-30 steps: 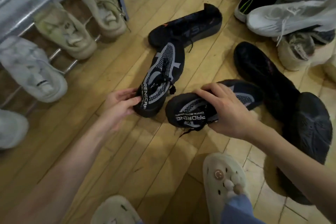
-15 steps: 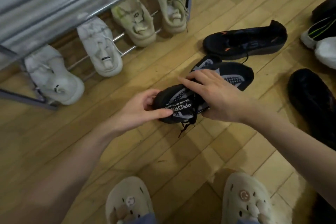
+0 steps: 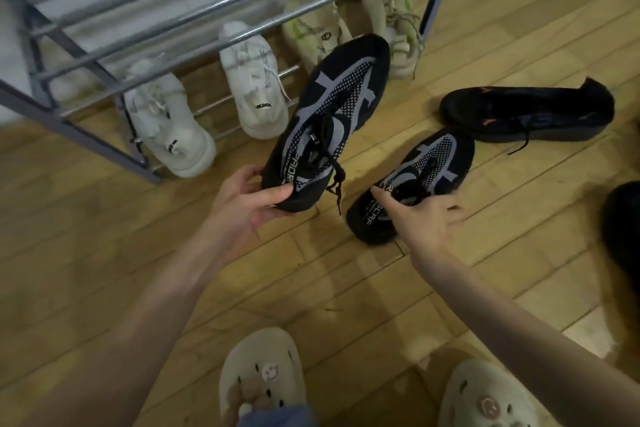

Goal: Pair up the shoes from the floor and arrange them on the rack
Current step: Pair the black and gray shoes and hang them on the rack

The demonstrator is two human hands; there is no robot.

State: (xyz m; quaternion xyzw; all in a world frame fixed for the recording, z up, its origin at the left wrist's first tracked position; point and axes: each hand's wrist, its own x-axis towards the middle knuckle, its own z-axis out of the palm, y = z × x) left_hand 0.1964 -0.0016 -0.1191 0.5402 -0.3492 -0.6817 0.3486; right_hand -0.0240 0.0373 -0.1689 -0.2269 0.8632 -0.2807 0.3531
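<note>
While white sneakers [image 3: 254, 80] fill the rack [image 3: 83, 128], hands hold black shoes [image 3: 329, 121].

Glossy silver-grey metal tube rack [image 3: 221, 7], smooth. Warm yellow wood plank floor [image 3: 346, 281], slight sheen. Black knit mesh shoe with grey rubbery overlays [image 3: 332, 121], matt; matching black-grey mesh shoe [image 3: 433, 166], same. White chunky leather-look sneaker [image 3: 254, 87], smooth. Cream foam clog [image 3: 263, 374], matt.
</note>
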